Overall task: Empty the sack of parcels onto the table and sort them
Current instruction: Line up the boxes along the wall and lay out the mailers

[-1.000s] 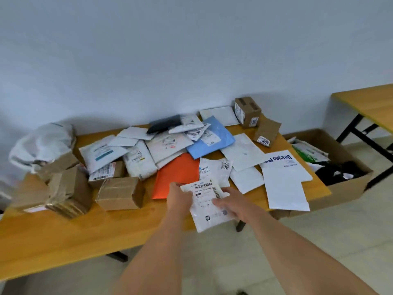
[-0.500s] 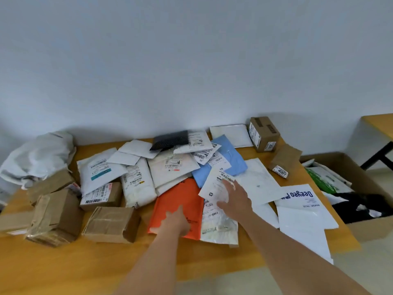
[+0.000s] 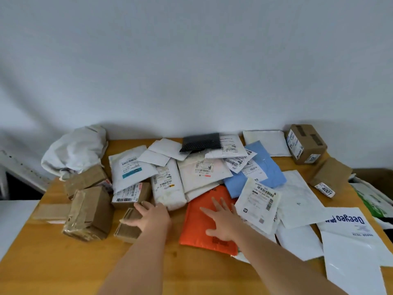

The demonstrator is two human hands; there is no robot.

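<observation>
Since 0.5 s ago, the right hand (image 3: 223, 223) has left the white labelled mailer (image 3: 258, 202) and now lies flat, fingers spread, on the orange mailer (image 3: 197, 226). Left hand (image 3: 152, 216) rests open-fingered on a small brown box (image 3: 128, 225), on the table (image 3: 63, 262)

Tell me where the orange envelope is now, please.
The orange envelope lies flat near the front middle of the table, under the right hand. The white labelled mailer is beside it on the right.
</observation>
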